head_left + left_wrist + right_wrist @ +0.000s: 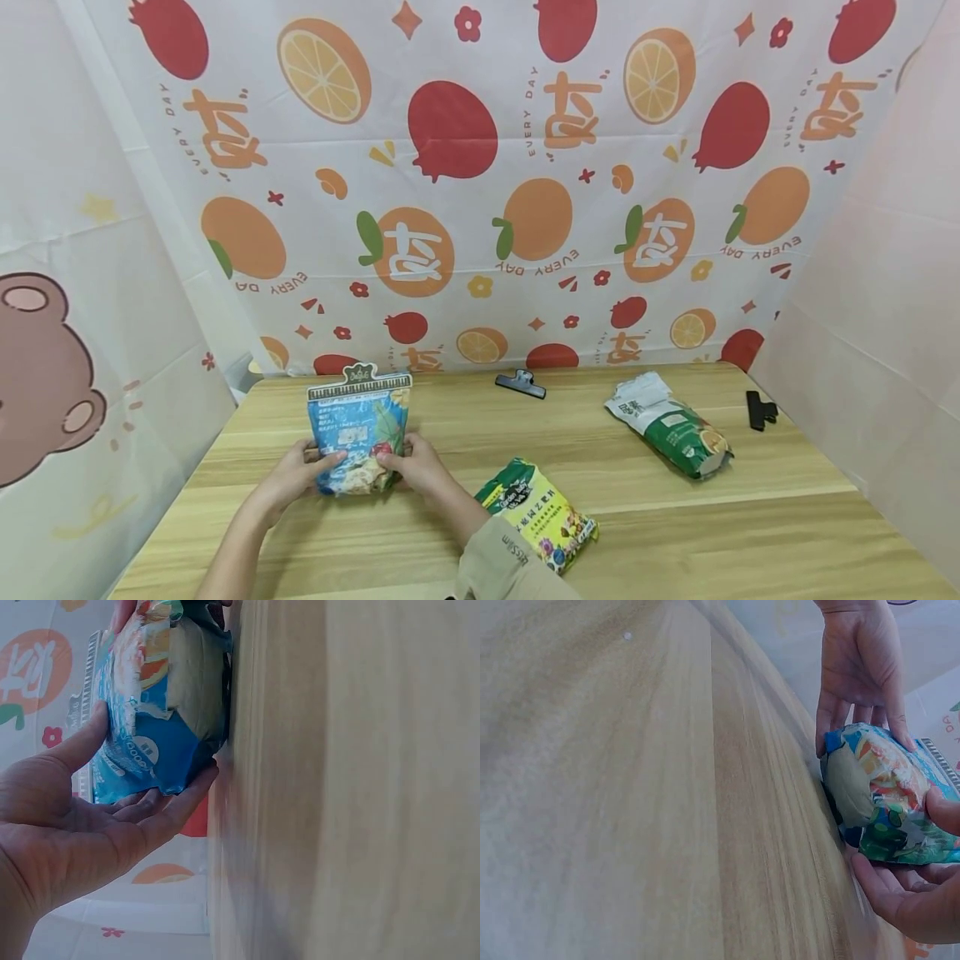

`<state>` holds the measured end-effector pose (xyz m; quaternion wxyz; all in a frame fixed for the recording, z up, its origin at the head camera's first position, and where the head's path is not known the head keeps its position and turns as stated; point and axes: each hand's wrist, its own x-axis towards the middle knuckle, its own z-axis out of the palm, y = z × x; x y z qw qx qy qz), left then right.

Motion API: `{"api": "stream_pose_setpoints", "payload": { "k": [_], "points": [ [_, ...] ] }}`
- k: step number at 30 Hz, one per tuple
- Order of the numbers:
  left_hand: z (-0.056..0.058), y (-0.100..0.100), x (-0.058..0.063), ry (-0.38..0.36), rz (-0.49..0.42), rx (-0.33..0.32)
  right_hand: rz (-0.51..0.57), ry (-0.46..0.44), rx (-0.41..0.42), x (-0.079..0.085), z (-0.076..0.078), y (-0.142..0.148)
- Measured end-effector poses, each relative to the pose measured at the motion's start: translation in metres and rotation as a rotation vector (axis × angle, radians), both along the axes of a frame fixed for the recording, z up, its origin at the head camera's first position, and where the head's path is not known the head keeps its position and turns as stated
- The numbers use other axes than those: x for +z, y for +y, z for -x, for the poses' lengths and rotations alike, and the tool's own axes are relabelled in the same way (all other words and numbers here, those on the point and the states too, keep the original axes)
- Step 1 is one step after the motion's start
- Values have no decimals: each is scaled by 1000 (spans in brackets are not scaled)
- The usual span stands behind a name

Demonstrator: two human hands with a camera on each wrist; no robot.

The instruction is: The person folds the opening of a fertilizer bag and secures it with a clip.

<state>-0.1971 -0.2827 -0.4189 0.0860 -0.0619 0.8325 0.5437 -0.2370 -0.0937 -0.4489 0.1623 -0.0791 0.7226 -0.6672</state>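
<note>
A blue food bag (351,429) stands at the back left of the wooden table. A clip (360,383) with a piano-key pattern sits across its top edge. My left hand (291,477) holds the bag's left side, the thumb lying on the front. On the opposite side my right hand (422,467) grips it, thumb also on the front. In the left wrist view the left fingers reach around behind the bag (139,742). The right wrist view shows both hands around the bag (889,791), its base at the tabletop.
A yellow and green bag (543,517) lies right of the right forearm, partly covered by the sleeve. Farther right lies a green and white bag (671,429). One black clip (521,383) is near the back edge, another black clip (761,410) near the right edge. Printed curtains surround the table.
</note>
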Motion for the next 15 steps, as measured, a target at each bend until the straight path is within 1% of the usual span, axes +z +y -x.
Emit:
{"api": "stream_pose_setpoints", "payload": {
  "k": [5,11,15],
  "points": [
    [-2,0,1,-8,12,9,31,-36,10,0,-2,0],
    [-3,0,0,-29,-1,27,45,-93,23,1,-5,0],
    [-3,-2,-1,-38,8,39,49,-102,28,1,-6,-1]
  ]
}}
